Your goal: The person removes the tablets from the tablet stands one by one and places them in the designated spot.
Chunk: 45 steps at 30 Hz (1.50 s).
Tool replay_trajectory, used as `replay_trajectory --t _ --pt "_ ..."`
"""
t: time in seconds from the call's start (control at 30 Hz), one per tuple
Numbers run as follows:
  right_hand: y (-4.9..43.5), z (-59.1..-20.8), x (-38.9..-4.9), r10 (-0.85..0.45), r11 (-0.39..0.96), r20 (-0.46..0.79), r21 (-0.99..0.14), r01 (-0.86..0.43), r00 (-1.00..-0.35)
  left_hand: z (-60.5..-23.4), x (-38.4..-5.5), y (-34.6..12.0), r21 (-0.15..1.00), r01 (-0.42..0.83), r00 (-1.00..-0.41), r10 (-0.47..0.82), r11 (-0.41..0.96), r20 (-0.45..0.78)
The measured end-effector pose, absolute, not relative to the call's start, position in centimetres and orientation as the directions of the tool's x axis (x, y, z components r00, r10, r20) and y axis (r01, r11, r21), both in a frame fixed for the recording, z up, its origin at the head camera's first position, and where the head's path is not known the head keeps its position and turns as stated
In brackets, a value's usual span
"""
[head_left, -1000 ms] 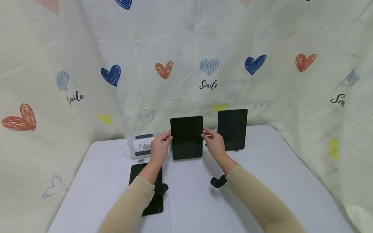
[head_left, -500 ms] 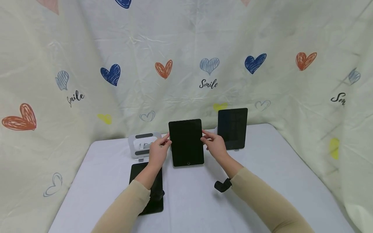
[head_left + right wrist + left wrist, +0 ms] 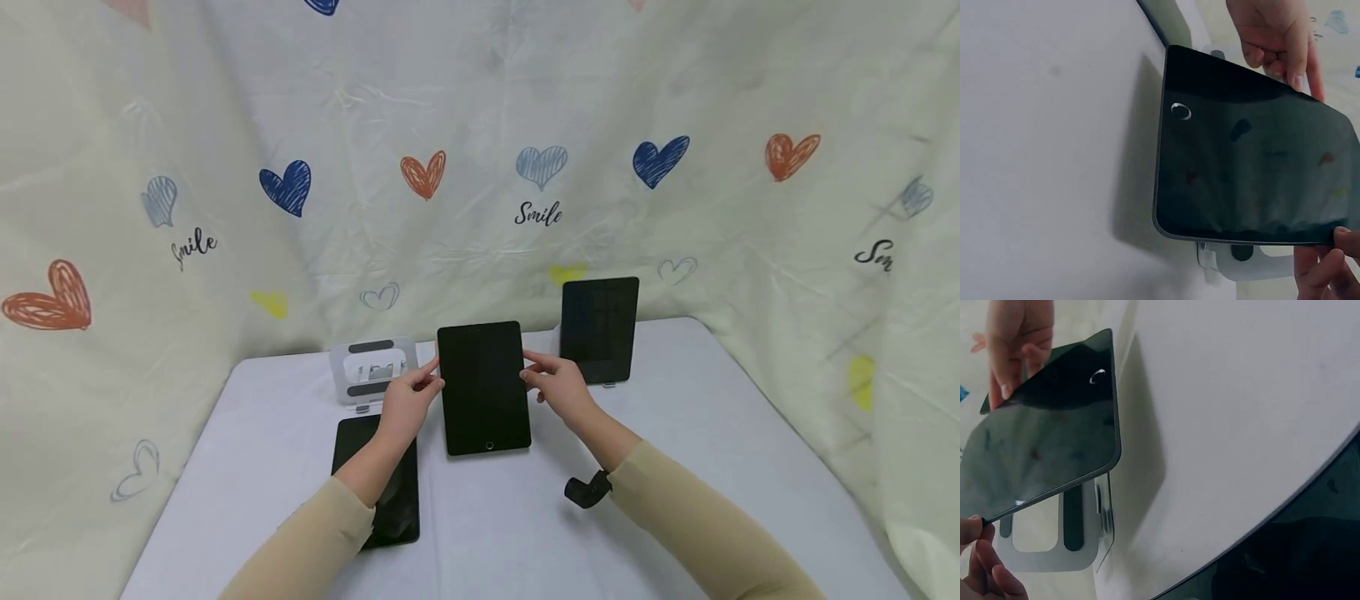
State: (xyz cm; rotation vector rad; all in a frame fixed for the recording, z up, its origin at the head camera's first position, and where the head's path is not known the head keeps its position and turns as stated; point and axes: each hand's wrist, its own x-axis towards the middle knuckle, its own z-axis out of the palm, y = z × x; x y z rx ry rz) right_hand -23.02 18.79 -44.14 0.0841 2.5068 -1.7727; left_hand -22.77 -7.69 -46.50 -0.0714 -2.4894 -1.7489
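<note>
1. A slim black rectangular tablet [image 3: 484,387] stands upright between a person's bare hands, above the middle of a white cloth-covered tabletop [image 3: 495,521]; its lower edge appears raised off the cloth.

2. The left hand [image 3: 405,404] pinches the tablet's left edge while the right hand [image 3: 561,387] pinches the opposite edge, thumb on the screen side. Each grip is in contact, neither nearer to the tablet than the other.

3. The tablet's long axis runs nearly vertical, its top tipped slightly to the person's left and its round home button [image 3: 490,446] at the bottom. Behind it, partly hidden, the right wrist view shows a pale grey frame-shaped stand [image 3: 1257,267]; whether the two touch cannot be told.

4. At left, a matching pale grey stand with dark pads [image 3: 340,372] sits just beyond the left hand, the nearer of the two. A flat-lying black tablet [image 3: 397,500] rests below the left forearm.

5. At right, a dark upright tablet [image 3: 600,329] stands just beyond the right hand.
</note>
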Motion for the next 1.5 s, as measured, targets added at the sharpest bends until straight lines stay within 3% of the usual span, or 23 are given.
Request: replay_trajectory --t 0.57,0.93,1.23,1.5 --pt "20.3 -46.0 -21.1 -0.085 0.306 -0.246 -0.929 0.21 -0.966 -48.2 -20.2 -7.8 0.919 0.0 -0.994 0.099 0.395 -0.042" --pt "20.4 -47.9 -19.9 -0.073 0.31 -0.347 -0.899 0.309 -0.935 -49.8 -18.1 -7.4 0.908 -0.071 -0.981 0.135 0.414 -0.139" --pt "19.5 -48.3 -19.2 -0.08 0.363 -0.363 -0.878 0.312 -0.928 -50.0 -17.3 -7.6 0.893 -0.099 -0.964 0.179 0.438 -0.195" --pt "19.4 -48.3 -19.1 -0.132 0.404 -0.365 -0.869 0.287 -0.922 -49.1 -17.5 -7.7 0.829 -0.109 -0.931 0.237 0.549 -0.279"
